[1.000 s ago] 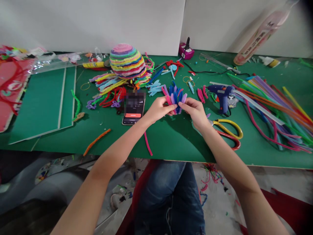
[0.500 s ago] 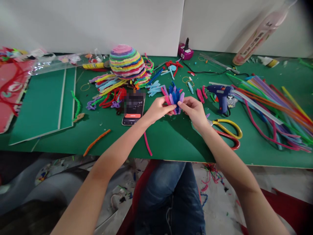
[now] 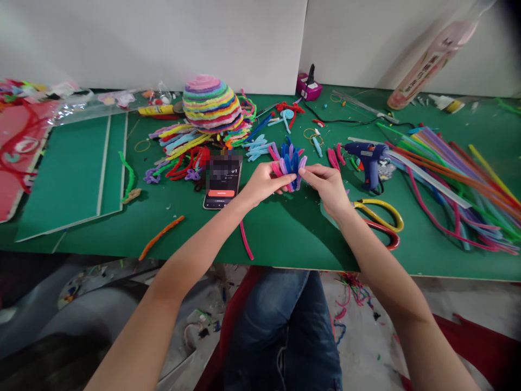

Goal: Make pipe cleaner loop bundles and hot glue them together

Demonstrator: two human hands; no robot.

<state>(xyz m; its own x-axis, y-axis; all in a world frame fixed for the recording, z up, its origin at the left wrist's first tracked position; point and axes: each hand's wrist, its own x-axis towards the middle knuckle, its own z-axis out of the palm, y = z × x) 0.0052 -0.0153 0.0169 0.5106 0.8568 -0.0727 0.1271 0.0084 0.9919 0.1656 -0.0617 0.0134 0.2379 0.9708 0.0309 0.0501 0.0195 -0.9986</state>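
Between my hands, above the green table, is a bundle of short pipe cleaners [image 3: 290, 162] in pink, blue and lilac, fanned out upward. My left hand [image 3: 264, 183] grips its left side, thumb across the front. My right hand [image 3: 325, 184] pinches a lilac piece at the right edge. Below the left wrist lies a pink pipe cleaner [image 3: 246, 241]. A phone [image 3: 222, 182] with a lit screen rests left of the bundle. Scissors [image 3: 382, 217] with yellow and red handles lie beside the right forearm, their blades partly hidden by it.
A striped pipe-cleaner dome [image 3: 211, 106] stands at the back left. To the right are a blue glue gun [image 3: 368, 157] and a heap of long pipe cleaners [image 3: 456, 184]. A pink bottle [image 3: 433, 62] leans at the back right. An orange pipe cleaner [image 3: 160, 238] lies near the front edge.
My right hand has shifted slightly right, its fingers now at the bundle's outer right edge. The left hand stays nearly still with its hold on the bundle.
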